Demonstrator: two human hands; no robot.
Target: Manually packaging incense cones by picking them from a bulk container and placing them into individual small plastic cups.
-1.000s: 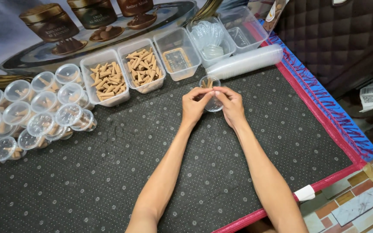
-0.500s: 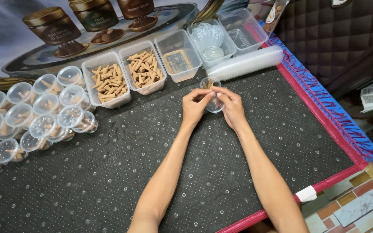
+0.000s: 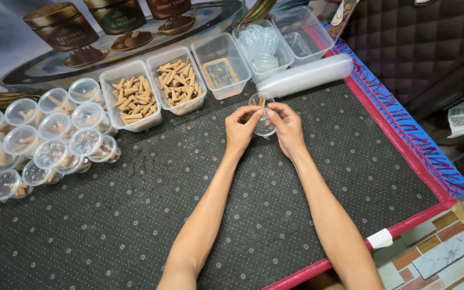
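Pinching small clear cup (image 3: 263, 115) | left hand (image 3: 241, 129) fingertips closed on it | right hand (image 3: 287, 126) likewise

A small home packing workspace: tubs of incense cones (image 3: 134, 100) on a floor mat (image 3: 135, 215).

— What is the little cup (image 3: 264, 114) between the left hand (image 3: 241, 129) and right hand (image 3: 285, 128) made of?
— Clear, glossy plastic, thin-walled, and the same goes for the tubs (image 3: 175, 86) beyond the grip.
— And the cones (image 3: 133, 99) in those tubs?
— Matt, tan, dry-looking, slightly rough.
— The surface under the wrists?
— A dark mat (image 3: 135, 215), matt and nubbly like woven cloth, with pale dots. To the right of the grip, its red edging (image 3: 404, 139) looks shiny.
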